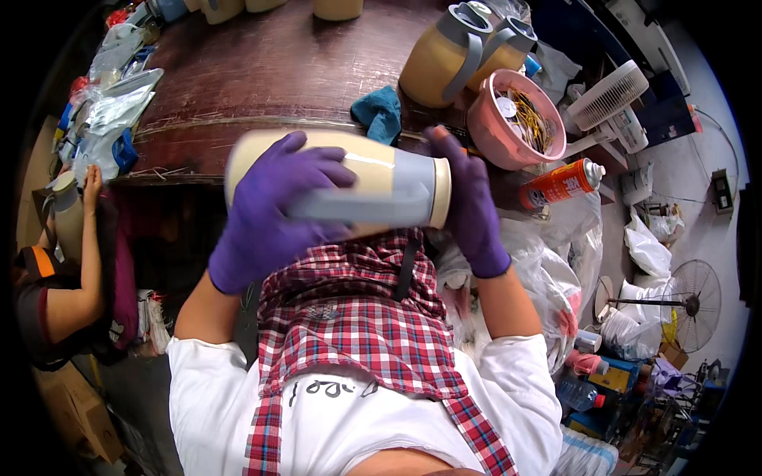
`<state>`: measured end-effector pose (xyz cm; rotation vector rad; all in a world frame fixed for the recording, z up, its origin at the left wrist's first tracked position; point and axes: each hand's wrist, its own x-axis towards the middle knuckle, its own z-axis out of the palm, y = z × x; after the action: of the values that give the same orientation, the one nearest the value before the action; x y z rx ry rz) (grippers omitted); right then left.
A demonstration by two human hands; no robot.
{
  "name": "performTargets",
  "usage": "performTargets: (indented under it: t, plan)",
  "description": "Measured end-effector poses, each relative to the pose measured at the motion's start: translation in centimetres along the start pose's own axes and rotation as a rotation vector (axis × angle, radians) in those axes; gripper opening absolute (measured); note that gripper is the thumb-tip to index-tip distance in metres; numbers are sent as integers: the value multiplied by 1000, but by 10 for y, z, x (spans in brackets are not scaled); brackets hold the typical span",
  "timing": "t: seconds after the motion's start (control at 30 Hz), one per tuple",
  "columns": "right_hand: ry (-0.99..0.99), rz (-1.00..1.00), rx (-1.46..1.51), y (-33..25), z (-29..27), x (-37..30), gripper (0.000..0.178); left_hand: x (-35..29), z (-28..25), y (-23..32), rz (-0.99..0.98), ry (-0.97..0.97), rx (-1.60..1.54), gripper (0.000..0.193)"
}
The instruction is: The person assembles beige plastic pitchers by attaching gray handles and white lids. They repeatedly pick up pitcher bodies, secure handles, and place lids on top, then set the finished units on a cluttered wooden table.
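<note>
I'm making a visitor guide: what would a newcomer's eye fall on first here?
Likely the cream vacuum jug held sideways at centre, the purple-gloved left hand across its body and the right hand at its right end. Then the pink basin at upper right, with the orange-red spray can just below it.

The grey handle of the held cream jug is blurred, and the jug's body is partly covered by the purple-gloved left hand. Beyond this jug, another jug is cut off by the upper edge. To its upper right, a rear lidded jug is partly hidden by a front lidded jug. Far to its left, a co-worker is cut off by the dark rim.
</note>
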<state>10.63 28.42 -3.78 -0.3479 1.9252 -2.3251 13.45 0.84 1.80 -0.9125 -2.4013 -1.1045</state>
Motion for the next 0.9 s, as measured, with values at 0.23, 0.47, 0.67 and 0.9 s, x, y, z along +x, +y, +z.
performTargets:
  t: [0.23, 0.47, 0.67, 0.9]
  plan:
    - [-583, -953, -492, -53, 16, -2, 46, -29, 21, -29, -666, -86, -1168, 42]
    - [94, -496, -418, -17, 4, -4, 45, -28, 26, 19, -128, 104, -281, 48]
    - [77, -361, -574, -15, -33, 35, 39, -3, 52, 14, -3, 119, -169, 31]
    - [283, -334, -1556, -20, -225, 160, 40, -1, 41, -61, -190, 619, -727, 35]
